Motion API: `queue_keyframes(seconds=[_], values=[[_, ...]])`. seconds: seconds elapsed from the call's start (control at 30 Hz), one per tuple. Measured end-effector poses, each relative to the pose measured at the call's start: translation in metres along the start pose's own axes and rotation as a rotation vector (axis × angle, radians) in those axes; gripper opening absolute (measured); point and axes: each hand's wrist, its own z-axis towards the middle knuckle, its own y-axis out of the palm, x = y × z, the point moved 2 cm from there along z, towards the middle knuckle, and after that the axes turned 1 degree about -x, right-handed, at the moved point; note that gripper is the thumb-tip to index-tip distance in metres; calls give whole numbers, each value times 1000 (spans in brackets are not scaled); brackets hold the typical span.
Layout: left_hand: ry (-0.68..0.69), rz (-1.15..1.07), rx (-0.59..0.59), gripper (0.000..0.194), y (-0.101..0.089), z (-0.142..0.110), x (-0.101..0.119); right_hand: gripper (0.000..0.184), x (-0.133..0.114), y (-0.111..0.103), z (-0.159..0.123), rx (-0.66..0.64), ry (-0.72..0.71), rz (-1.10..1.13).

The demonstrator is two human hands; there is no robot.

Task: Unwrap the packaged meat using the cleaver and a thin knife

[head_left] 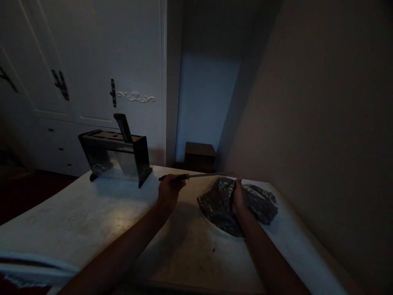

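My left hand (169,189) is closed around the black handle of a honing steel (202,175). Its thin rod points right, and its far end runs just above a dark patterned cloth (216,205). My right hand (239,198) grips that bunched cloth, thumb up, close to the rod's tip. Whether the cloth touches the rod I cannot tell in the dim light. To the left stands a knife block (115,162) with black ends and a see-through front. One black-handled knife (123,128) sticks up from its right end, tilted left.
Both hands are over a pale table (123,213) that meets a wall (331,143) on the right. A white cabinet (132,53) with dark handles stands behind. A small brown box-like stand (200,152) is beyond the table. A white chair back (37,264) is at lower left.
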Motion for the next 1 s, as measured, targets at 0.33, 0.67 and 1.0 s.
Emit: queue_keyframes(seconds=[0.33,0.67,1.0], values=[[-152,-59,-89,19,-11,4,-40,56,-9,31,-26,-253,163,360],[-216,-17,-195,20,-14,5,-55,9,-5,35,-37,-198,183,475],[-157,284,-355,30,-19,14,-55,14,0,28,-33,-252,146,390]])
